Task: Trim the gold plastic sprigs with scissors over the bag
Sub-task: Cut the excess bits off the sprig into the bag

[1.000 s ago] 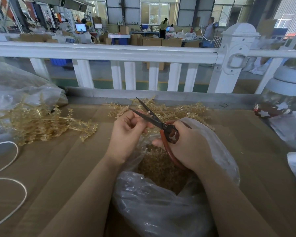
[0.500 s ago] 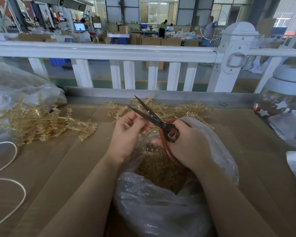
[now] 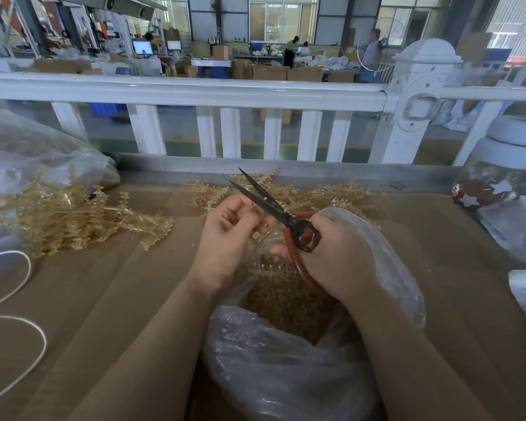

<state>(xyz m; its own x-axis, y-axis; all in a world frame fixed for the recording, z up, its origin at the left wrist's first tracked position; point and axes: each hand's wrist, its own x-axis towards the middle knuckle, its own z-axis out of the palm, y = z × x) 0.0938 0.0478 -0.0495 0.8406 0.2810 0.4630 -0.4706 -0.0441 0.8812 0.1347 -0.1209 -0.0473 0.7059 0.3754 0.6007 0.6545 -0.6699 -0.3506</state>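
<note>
My right hand (image 3: 337,253) grips the red handles of the scissors (image 3: 274,205), whose dark blades stand apart and point up and to the left. My left hand (image 3: 228,235) pinches a gold sprig (image 3: 263,238) between thumb and fingers, just under the blades; most of the sprig is hidden by the fingers. Both hands hover over the open clear plastic bag (image 3: 286,369), which holds a heap of gold trimmings (image 3: 283,299).
A pile of gold sprigs (image 3: 67,220) spills from a clear bag (image 3: 28,153) at the left. More sprigs (image 3: 322,196) lie behind the hands. White cord (image 3: 19,338) loops at the left edge. A jar with stars (image 3: 498,177) stands right, a white railing (image 3: 195,92) behind.
The hands and scissors have stayed almost in place over the bag. The blades remain apart and my left fingers have shifted slightly on the sprig.
</note>
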